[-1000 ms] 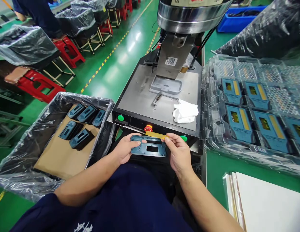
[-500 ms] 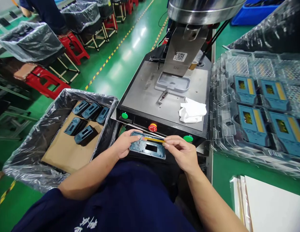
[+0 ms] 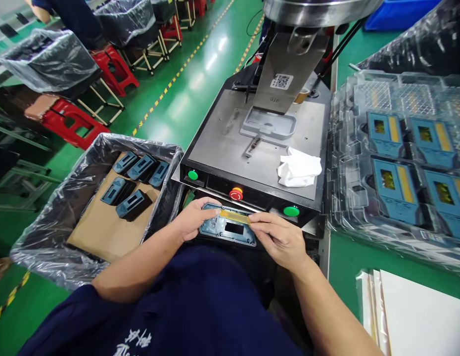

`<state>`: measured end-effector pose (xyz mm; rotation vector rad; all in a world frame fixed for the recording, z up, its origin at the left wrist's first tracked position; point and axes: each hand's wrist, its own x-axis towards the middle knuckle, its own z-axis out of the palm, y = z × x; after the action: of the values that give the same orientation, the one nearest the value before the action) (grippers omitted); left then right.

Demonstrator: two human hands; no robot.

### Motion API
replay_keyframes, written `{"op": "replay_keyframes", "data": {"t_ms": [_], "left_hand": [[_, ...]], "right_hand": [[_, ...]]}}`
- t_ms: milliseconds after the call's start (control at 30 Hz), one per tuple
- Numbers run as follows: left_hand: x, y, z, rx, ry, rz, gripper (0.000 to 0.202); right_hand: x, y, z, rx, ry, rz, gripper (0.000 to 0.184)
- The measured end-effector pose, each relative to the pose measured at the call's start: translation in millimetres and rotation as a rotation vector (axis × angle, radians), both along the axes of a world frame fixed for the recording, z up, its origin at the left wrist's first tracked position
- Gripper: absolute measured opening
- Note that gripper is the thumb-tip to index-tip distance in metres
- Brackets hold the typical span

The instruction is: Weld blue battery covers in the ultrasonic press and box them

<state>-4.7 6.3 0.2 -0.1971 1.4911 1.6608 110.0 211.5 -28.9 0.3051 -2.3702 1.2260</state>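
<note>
1. Right hand [image 3: 280, 240] here, fingers pinched on one end of the yellow strip [image 3: 234, 216], lined up over the blue plastic housing [image 3: 224, 235]; contact underneath, can't tell.
2. Left hand [image 3: 193, 218], fingers clamped on the housing's other end, thumb on top.
3. The strip looks light, thin, probably bendy: take it by its ends. The housing seems light, stiff, smooth: hold the outer rim.
4. Just beyond, the emergency-stop button [image 3: 236, 193]; farther right, the clear tray [image 3: 378, 95].

Navy shirt [image 3: 200, 301] — short sleeves [image 3: 79, 304], white characters [image 3: 138, 339]
</note>
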Motion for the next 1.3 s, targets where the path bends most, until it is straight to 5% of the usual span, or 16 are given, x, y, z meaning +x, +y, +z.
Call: {"op": "replay_keyframes", "data": {"t_ms": [267,367,500,600,667,867,1100,1200,1300], "left_hand": [[2,1,-3.9,-0.175,0.182,0.005,0.037],[2,1,-3.5,-0.191,0.213,0.007,0.035],[2,0,-2.5,-0.184,0.188,0.034,0.037],[4,-1,-3.5,-0.177,0.170,0.043,0.038],[5,-2,-4.6,-0.189,0.188,0.028,0.038],[6,-2,-4.5,-0.405,0.599,-0.223,0.021],[12,3,-3.2,-0.355,0.817,-0.870,0.014],[18,11,-6.8,-0.216,0.784,-0.847,0.010],[21,18,-12.9,0.015,0.509,-0.631,0.015]], "right_hand": [[-3,-3,-0.4,0.102,0.079,0.041,0.020],[-4,-2,0.1,0.055,0.063,-0.061,0.022],[-4,-1,-4.0,-0.370,-0.253,-0.235,0.035],[-6,-5,-8.5,-0.739,-0.576,-0.153,0.044],[-7,-11,-11.1,-0.824,-0.678,-0.127,0.042],[-7,-21,-16.8,-0.603,-0.646,-0.297,0.026],[-8,-29,-2.9,-0.372,-0.408,-0.207,0.026],[-10,-32,3.2,-0.306,-0.346,-0.172,0.035],[-9,-32,6.7,-0.259,-0.282,-0.277,0.060]]}}
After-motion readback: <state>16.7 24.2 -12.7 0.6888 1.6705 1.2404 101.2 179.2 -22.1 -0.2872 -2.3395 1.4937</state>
